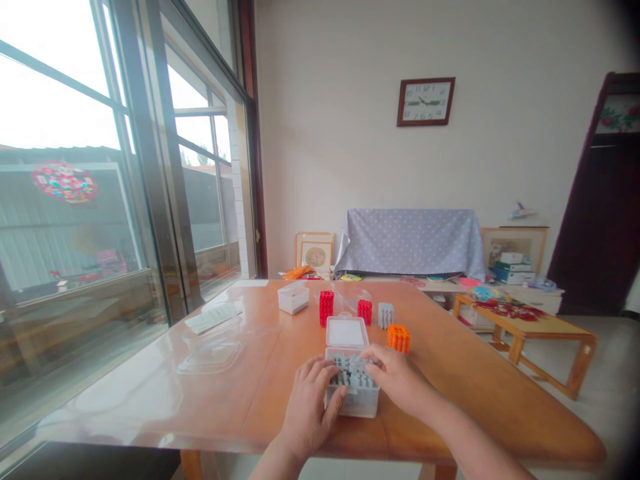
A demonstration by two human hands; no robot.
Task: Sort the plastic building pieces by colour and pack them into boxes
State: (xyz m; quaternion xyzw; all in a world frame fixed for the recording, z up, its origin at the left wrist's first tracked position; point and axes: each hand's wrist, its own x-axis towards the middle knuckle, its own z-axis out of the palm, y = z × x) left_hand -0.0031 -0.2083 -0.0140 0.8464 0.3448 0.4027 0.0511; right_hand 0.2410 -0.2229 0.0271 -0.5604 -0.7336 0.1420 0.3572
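Note:
A clear plastic box (359,404) with its hinged lid (347,332) tipped back stands near the table's front edge, holding grey interlocking pieces (353,371). My left hand (313,400) lies against the box's left side, fingers apart, its fingertips over the grey pieces. At the right rim, my right hand (395,377) has its fingers bent together on the grey pieces; what they pinch, if anything, is too small to tell. Beyond the box are two red blocks (327,309) (365,312), a grey block (386,315) and an orange block (399,339).
On the wooden table (280,393), a white container (293,298) stands at the back, with a clear lid (211,357) and a paper sheet (213,317) to the left. A low bench (570,328) is on the right. Windows line the left side.

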